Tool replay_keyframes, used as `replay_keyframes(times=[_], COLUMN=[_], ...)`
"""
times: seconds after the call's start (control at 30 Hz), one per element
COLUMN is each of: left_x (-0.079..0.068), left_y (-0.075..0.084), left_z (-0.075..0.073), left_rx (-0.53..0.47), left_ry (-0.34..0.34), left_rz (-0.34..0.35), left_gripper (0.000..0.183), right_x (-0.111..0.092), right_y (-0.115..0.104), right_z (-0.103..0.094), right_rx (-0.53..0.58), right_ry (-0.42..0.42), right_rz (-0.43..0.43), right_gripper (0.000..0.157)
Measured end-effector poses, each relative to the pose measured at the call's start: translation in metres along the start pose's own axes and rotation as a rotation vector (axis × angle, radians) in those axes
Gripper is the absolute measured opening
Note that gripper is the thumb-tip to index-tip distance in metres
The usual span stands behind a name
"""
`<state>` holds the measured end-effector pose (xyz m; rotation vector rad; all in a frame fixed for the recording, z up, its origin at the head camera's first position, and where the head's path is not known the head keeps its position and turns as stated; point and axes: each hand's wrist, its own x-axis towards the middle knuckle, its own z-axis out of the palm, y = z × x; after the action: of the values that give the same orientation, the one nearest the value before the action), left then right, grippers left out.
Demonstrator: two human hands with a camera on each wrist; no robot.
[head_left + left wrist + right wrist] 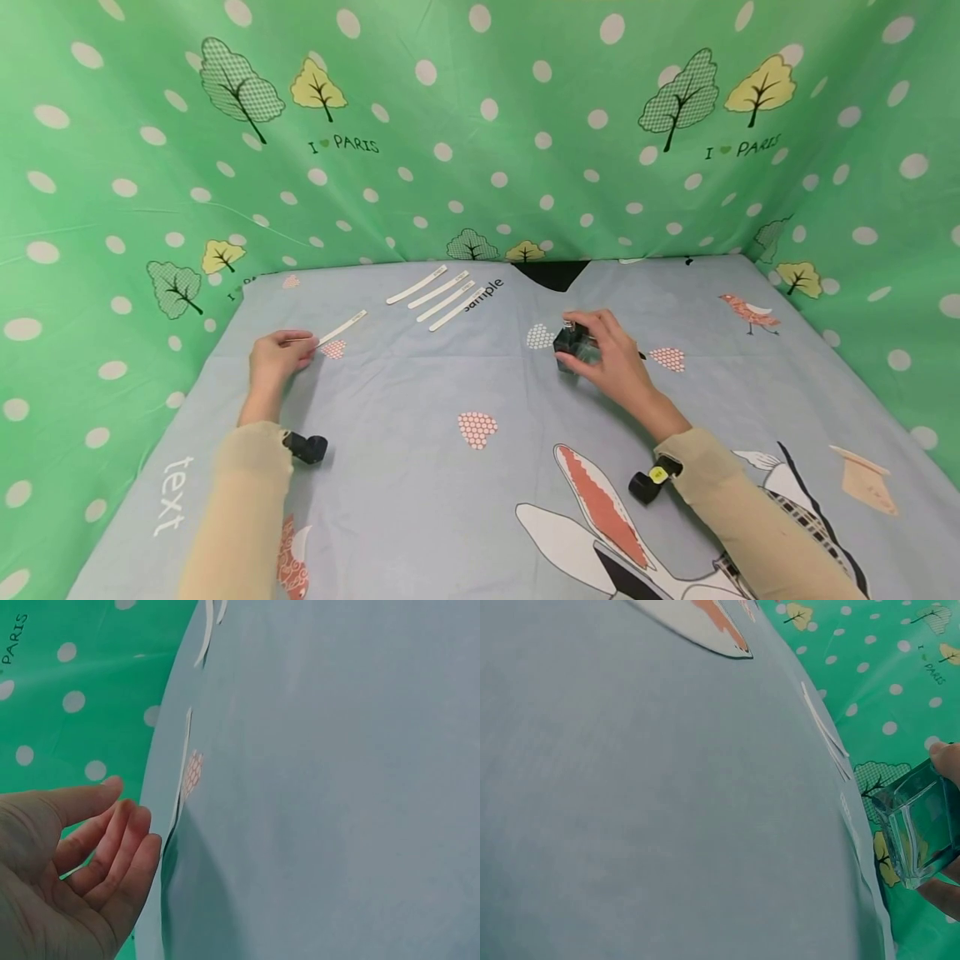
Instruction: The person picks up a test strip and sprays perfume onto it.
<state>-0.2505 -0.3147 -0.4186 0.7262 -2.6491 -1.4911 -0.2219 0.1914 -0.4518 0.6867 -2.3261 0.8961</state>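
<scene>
My left hand (281,358) is at the near end of a white perfume test strip (347,326) lying on the cloth. In the left wrist view, its fingers (124,847) are loosely bent with the thumb apart, and no strip shows between thumb and forefinger. My right hand (611,354) holds a square clear-glass perfume bottle (577,350) with a small sprayer on top, thumb on one side and fingers on the other. The right wrist view shows the thick glass base (919,825). Several more white test strips (442,300) lie slanted side by side at the back, left of centre.
A grey-blue printed cloth (405,417) with hearts, birds and a rabbit covers the table. Green dotted curtains (480,167) hang round its back and sides. Small black cameras are strapped to both wrists.
</scene>
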Motion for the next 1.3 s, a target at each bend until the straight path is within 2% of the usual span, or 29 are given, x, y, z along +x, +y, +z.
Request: replay_keyframes(times=[0.37, 1.03, 1.3], left_x=[-0.003, -0.008, -0.011], left_y=[0.002, 0.002, 0.006], left_z=[0.007, 0.018, 0.023], left_rx=[0.036, 0.038, 0.032], left_ry=[-0.015, -0.059, -0.054], left_rz=[-0.003, 0.075, 0.091], left_gripper=[0.042, 0.042, 0.042], right_x=[0.000, 0.000, 0.000], right_y=[0.000, 0.001, 0.000], right_z=[0.001, 0.002, 0.003], right_rx=[-0.002, -0.013, -0.005], right_ry=[0.004, -0.011, -0.010], right_rz=[-0.006, 0.006, 0.005], right_gripper=[0.064, 0.065, 0.065])
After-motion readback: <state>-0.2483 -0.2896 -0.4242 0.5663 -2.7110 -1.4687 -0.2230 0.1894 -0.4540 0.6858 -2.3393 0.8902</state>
